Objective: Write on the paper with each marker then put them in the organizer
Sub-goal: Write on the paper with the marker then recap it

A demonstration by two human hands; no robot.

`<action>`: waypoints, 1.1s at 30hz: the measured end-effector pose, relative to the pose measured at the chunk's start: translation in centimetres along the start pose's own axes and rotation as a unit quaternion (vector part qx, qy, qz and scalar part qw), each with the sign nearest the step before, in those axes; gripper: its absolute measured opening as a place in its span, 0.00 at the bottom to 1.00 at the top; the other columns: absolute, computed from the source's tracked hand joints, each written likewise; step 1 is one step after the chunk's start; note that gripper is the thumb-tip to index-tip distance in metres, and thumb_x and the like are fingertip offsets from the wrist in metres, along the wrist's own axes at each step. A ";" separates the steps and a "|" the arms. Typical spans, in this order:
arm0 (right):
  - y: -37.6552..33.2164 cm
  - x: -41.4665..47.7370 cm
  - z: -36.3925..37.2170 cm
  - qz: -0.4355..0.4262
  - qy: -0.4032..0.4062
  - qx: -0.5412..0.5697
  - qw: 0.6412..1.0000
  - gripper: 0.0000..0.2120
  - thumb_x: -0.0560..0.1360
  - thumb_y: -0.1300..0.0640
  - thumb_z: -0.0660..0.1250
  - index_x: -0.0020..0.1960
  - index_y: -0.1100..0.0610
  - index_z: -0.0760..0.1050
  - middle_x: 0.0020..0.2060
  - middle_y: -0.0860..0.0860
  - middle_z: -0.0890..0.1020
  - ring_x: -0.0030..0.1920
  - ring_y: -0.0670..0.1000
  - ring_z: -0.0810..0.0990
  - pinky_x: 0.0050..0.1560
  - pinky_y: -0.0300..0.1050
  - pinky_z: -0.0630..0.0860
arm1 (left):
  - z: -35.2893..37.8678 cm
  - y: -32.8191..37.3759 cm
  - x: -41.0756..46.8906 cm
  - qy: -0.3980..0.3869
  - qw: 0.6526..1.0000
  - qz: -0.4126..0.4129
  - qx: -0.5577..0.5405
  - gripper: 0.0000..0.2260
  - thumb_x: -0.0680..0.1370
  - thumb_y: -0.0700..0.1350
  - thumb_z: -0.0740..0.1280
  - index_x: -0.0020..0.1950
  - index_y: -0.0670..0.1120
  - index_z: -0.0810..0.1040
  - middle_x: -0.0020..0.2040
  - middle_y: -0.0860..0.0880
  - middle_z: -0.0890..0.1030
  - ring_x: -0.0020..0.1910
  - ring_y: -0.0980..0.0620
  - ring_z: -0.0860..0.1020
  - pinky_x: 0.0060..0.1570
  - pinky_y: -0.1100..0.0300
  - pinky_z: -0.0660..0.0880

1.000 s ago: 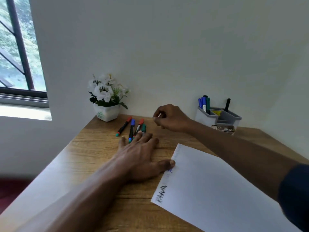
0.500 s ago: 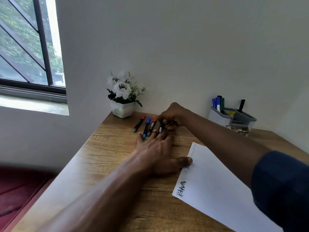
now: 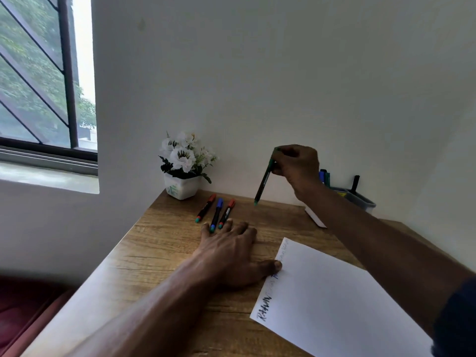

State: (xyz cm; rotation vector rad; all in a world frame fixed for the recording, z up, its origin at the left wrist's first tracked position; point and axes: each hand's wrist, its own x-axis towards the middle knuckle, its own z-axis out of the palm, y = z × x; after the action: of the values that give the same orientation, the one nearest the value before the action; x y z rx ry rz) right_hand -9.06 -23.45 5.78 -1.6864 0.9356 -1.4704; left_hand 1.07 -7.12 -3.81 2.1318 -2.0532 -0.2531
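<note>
The green marker [image 3: 263, 182] is gripped at its upper end by the curled fingers of the right hand [image 3: 296, 164], which is raised above the far part of the wooden table [image 3: 159, 253]. The marker hangs steeply tilted, teal end down, clear of the tabletop. The left hand [image 3: 229, 253] is laid flat on the table with fingers spread and holds nothing; its thumb touches the left edge of the sheet of paper [image 3: 334, 292]. Black lettering is seen along that edge near the near corner, with a little blue writing by the thumb.

Three more markers lie side by side just beyond the left fingertips: a left red-capped marker [image 3: 205, 208], a blue-capped marker [image 3: 216, 215] and a right red-capped marker [image 3: 226, 213], caps pointing far. The grey organizer [image 3: 360, 199] stands at the far right against the wall, partly hidden by the right forearm; blue and green markers [image 3: 325, 176] and a black marker [image 3: 356, 182] are stood upright in it. A white flower pot [image 3: 181, 188] with white flowers is set at the far left corner of the table, and a barred window [image 3: 38, 73] is seen at the left.
</note>
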 end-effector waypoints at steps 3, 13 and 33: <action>-0.9 -1.9 -2.3 -0.034 -0.008 0.026 0.999 0.05 0.76 0.65 0.71 0.47 0.56 0.82 0.41 0.58 0.87 0.43 0.57 0.86 0.50 0.56 0.85 | 0.0 -0.1 0.0 0.005 1.000 0.002 -0.007 0.44 0.73 0.78 0.55 0.82 0.56 0.55 0.84 0.52 0.51 0.83 0.48 0.47 0.76 0.30 0.43; 3.7 -12.7 -8.8 -0.292 -0.138 -0.193 0.926 0.18 0.83 0.60 0.63 0.71 0.51 0.75 0.51 0.48 0.82 0.49 0.44 0.79 0.50 0.43 0.78 | -0.3 0.8 -0.6 0.063 0.997 0.044 -0.017 0.36 0.73 0.76 0.56 0.77 0.61 0.65 0.82 0.56 0.60 0.80 0.54 0.59 0.78 0.35 0.47; 4.6 -14.6 -8.2 -0.243 -0.295 -0.314 0.869 0.14 0.83 0.54 0.60 0.68 0.54 0.71 0.54 0.54 0.80 0.49 0.50 0.76 0.43 0.39 0.69 | -0.1 1.9 -1.9 0.279 0.920 0.116 -0.249 0.09 0.76 0.46 0.75 0.56 0.55 0.85 0.46 0.62 0.86 0.41 0.57 0.86 0.43 0.54 0.83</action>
State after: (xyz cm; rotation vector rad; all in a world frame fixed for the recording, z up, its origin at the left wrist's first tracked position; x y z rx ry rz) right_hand -18.94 -13.47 -4.42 -2.8037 0.6949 -0.8231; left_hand -0.79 -5.26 -3.30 1.4290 -1.6541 -0.1000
